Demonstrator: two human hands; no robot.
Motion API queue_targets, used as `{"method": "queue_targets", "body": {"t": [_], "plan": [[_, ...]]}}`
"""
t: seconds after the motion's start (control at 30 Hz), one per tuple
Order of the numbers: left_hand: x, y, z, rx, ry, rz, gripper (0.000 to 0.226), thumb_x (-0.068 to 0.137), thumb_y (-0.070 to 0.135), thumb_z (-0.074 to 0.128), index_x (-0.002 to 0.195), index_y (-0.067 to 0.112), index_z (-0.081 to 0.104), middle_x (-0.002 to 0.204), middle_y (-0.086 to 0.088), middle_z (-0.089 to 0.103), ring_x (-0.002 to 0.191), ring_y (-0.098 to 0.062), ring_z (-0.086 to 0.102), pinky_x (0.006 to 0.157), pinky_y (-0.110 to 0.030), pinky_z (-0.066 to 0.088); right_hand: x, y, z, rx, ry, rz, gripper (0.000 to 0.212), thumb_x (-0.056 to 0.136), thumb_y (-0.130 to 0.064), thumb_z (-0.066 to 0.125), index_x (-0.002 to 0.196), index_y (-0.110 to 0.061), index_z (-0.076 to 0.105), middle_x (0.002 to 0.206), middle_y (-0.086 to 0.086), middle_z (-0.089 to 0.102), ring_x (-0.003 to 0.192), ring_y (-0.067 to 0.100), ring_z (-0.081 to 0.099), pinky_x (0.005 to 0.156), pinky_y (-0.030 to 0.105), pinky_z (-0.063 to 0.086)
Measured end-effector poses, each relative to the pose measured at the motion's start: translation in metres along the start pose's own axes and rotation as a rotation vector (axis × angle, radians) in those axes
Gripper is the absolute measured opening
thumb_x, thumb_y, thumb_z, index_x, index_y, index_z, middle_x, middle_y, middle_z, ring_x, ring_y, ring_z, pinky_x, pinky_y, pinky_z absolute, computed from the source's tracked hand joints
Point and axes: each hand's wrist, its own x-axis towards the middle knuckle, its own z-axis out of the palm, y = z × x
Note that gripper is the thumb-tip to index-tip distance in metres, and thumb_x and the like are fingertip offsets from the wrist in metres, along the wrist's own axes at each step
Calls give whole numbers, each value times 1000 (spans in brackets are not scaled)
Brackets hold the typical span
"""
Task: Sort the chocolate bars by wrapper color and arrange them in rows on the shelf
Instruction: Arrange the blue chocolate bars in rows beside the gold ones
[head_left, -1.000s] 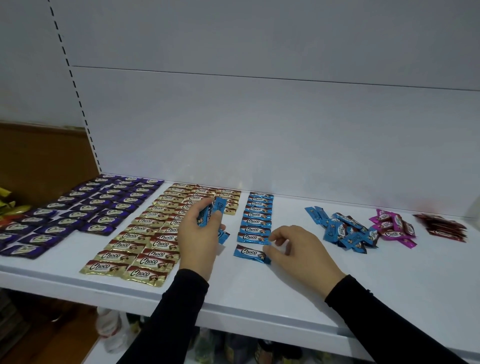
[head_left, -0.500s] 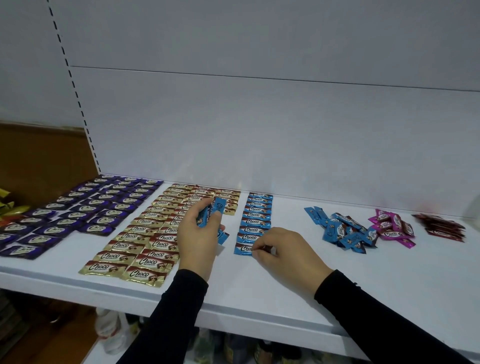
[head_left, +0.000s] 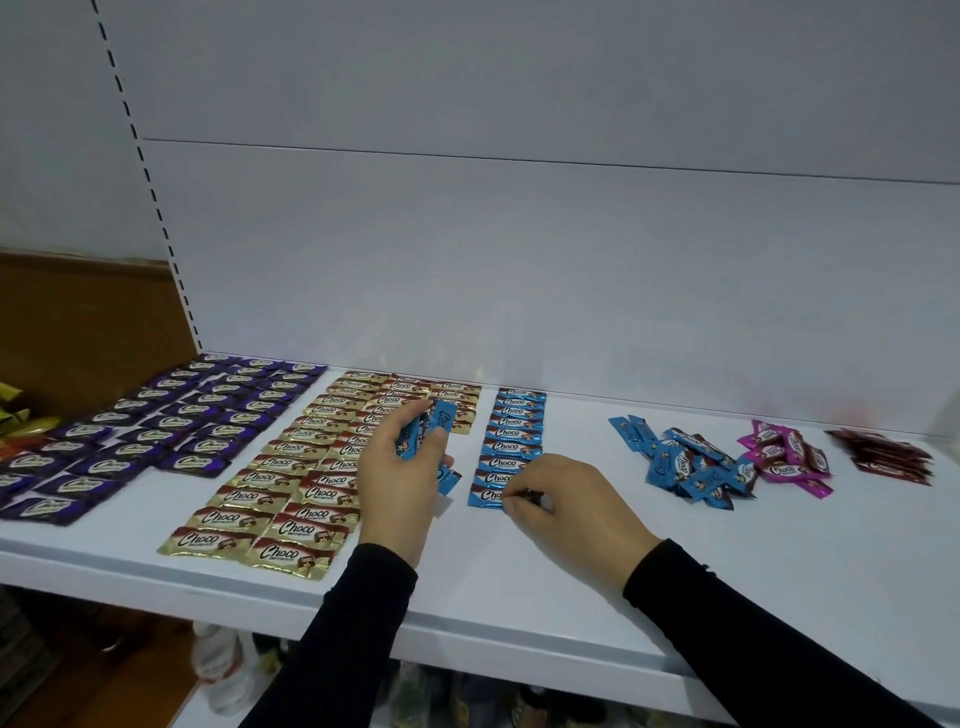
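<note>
Purple-wrapped bars (head_left: 156, 431) fill neat rows at the shelf's far left, about ten o'clock from the hands, with gold-wrapped bars (head_left: 291, 478) in rows just beside them. The left hand (head_left: 400, 478) grips a small fan of blue bars (head_left: 426, 434), fingers curled round them, upright above the gold rows' right edge. Just to its right, at three o'clock, runs a single blue column (head_left: 511, 441), each bar's long axis lying left to right. The right hand (head_left: 566, 512) pinches the nearest bar (head_left: 485, 498) at the column's front end, touching it. Farther right, at two o'clock, lie a loose blue pile (head_left: 685, 467), a pink pile (head_left: 784, 457) and a dark red stack (head_left: 888, 454) on the white shelf (head_left: 675, 597). The right hand looks nearer the unsorted piles.
</note>
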Motion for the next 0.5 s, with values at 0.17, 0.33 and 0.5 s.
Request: {"method": "queue_targets", "body": {"t": [0.17, 0.33, 0.5], "plan": [[-2, 2, 2, -50, -164, -54, 32, 92, 5, 68, 108, 33, 67, 110, -1, 66, 67, -9, 68, 60, -27, 57, 7, -3, -5, 250, 117, 141, 15, 92, -35, 64, 104, -27, 70, 96, -18, 63, 86, -2, 59, 69, 10, 42], [-9, 5, 4, -71, -377, -117, 38, 84, -2, 74, 112, 24, 72, 114, -4, 68, 93, -22, 73, 70, -33, 60, 17, -10, -13, 799, 120, 326, 26, 92, -34, 64, 116, -26, 60, 95, -2, 72, 73, 3, 69, 60, 16, 49], [-9, 7, 4, -97, -387, -146, 37, 84, 0, 75, 114, 20, 71, 113, -3, 69, 92, -19, 74, 65, -28, 58, 16, -4, -10, 972, 61, 336, 30, 89, -16, 70, 118, -17, 62, 75, -5, 72, 66, 7, 65, 63, 23, 50]]}}
